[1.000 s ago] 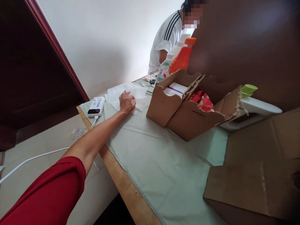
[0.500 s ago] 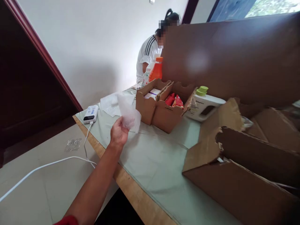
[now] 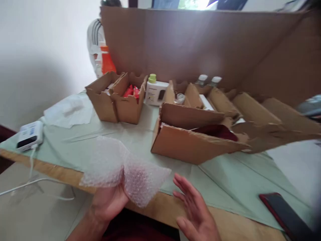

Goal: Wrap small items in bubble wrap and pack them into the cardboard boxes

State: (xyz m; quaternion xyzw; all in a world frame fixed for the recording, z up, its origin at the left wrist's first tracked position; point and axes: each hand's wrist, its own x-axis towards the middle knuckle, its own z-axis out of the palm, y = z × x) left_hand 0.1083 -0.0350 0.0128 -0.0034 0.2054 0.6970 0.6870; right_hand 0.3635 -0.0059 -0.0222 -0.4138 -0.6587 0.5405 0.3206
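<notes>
A sheet of clear bubble wrap point(image 3: 145, 177) spreads out above the table's front edge, creased down its middle. My left hand point(image 3: 112, 201) grips it from below at the crease, and its fingers show only faintly through the plastic. To the right, my right hand point(image 3: 193, 207) is held up with fingers stretched and thumb apart, just short of the wrap's right corner and holding nothing. More white wrapping sheets point(image 3: 70, 110) lie flat at the table's left.
Cardboard boxes point(image 3: 127, 107) with red packets stand beyond the wrap, beside a white bottle with a green cap point(image 3: 156, 92). A longer open carton point(image 3: 185, 144) sits right of centre. A phone point(image 3: 286, 214) lies front right; a white power bank point(image 3: 30, 135) with cable, left.
The view has swung right. My left hand has brought the bubble wrap in near the table's front edge, where it now spreads wide. My right hand has come into view.
</notes>
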